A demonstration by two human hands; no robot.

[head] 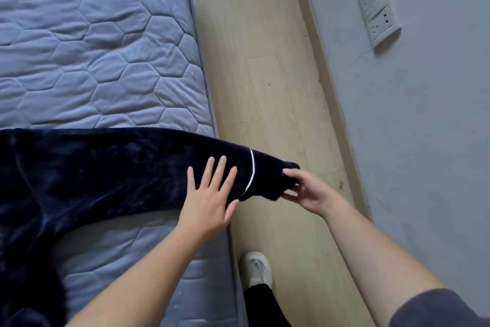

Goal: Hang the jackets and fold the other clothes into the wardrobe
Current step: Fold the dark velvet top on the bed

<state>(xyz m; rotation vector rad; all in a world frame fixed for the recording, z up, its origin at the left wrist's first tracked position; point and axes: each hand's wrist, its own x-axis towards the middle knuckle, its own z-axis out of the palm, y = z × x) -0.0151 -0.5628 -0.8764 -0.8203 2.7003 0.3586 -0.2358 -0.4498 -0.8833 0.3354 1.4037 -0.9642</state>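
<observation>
L hand flat, fingers spread, on navy fleece sleeve; R hand, at its 3 o'clock, pinches cuff past mattress.

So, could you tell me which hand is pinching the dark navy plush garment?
The right hand, pinching the white-piped cuff end past the blue-grey quilted mattress edge; the left hand just presses flat, fingers spread.

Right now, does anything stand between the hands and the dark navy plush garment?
Nothing visible does. The left hand rests flat on the dark navy plush garment; the right hand pinches its cuff. The wardrobe is out of view.
</observation>
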